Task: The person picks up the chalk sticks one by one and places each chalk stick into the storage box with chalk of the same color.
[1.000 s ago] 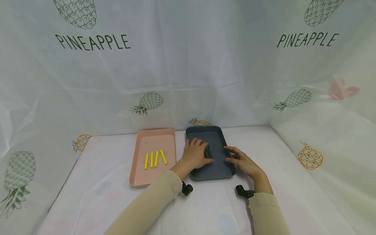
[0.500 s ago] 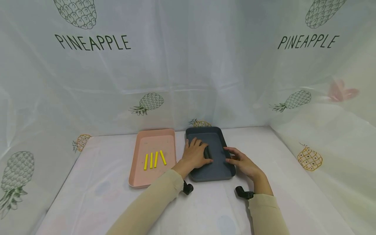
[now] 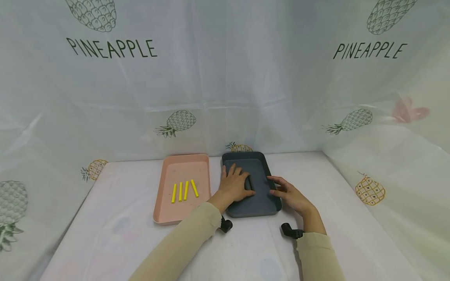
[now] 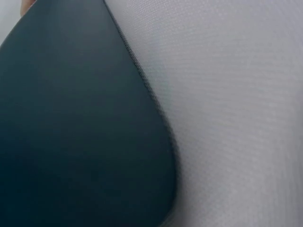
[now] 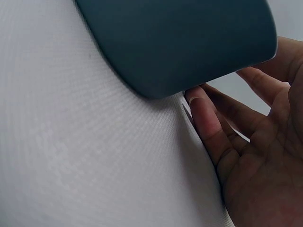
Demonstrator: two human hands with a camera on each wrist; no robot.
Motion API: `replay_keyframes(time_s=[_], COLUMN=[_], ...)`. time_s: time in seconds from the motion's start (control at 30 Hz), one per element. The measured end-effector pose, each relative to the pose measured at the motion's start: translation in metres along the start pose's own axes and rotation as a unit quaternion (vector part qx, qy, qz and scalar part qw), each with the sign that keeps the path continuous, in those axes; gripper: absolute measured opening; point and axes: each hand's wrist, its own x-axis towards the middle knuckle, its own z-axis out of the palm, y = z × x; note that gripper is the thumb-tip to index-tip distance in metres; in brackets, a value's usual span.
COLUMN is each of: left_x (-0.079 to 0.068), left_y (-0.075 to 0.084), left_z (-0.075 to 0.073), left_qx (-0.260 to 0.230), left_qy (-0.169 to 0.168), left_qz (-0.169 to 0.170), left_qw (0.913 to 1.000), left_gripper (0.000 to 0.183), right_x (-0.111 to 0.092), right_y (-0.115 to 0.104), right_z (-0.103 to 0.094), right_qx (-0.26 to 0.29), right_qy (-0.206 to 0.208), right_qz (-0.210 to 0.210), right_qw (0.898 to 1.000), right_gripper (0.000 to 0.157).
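In the head view, my left hand (image 3: 233, 186) reaches into the dark grey tray (image 3: 261, 166), its fingers spread and thumb pointing right. A dark strip-like thing (image 3: 249, 182) shows between its thumb and index finger; the palm hides the rest, and I cannot tell whether the fingers grip it. My right hand (image 3: 293, 197) holds the tray's right side, thumb and fingers at the rim. In the right wrist view, that hand's fingers (image 5: 206, 116) lie along the outside of the tray wall, close to the cloth. The left wrist view shows mostly the tray's outer wall (image 4: 90, 118).
A pink tray (image 3: 168, 210) stands to the left, with several yellow sticks (image 3: 186, 191) in its middle. White cloth (image 3: 246, 249) covers the table. A curtain (image 3: 225, 86) with printed pineapples hangs behind the trays and along both sides.
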Motion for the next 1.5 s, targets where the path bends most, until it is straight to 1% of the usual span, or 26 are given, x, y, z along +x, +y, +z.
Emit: replay_keyframes(time_s=[0.2,0.5,0.73,1.07,1.27,1.5], left_x=[-0.0003,0.0005,0.0,0.0003,-0.0011,-0.0043], left_y=[0.0,-0.0008,-0.0003,0.0009,-0.0006,-0.0042], left_z=[0.0004,0.0009,0.0016,0.001,0.0004,-0.0014], left_qx=[0.007,0.011,0.012,0.012,0.016,0.005], left_qy=[-0.002,-0.008,-0.006,-0.004,-0.004,0.002], left_qz=[-0.002,0.0,-0.001,0.0,0.002,0.005], left_qw=[1.0,0.9999,0.9999,0.9999,0.9999,1.0], left_gripper=[0.08,0.08,0.08,0.08,0.081,0.081], right_x=[0.0004,0.0028,0.0013,-0.0016,-0.0008,-0.0009], right_y=[0.0005,0.0036,0.0032,0.0009,0.003,0.0035], right_z=[-0.0002,-0.0001,-0.0007,-0.0017,-0.002,-0.0017], right_qx=[0.001,-0.005,-0.002,0.006,0.001,0.005], right_qy=[-0.003,0.0,-0.006,-0.004,-0.005,-0.006], right_qz=[-0.006,0.002,-0.002,-0.003,-0.009,-0.01], right_qw=[1.0,1.0,1.0,1.0,1.0,1.0], right_gripper=[0.06,0.06,0.06,0.06,0.06,0.06])
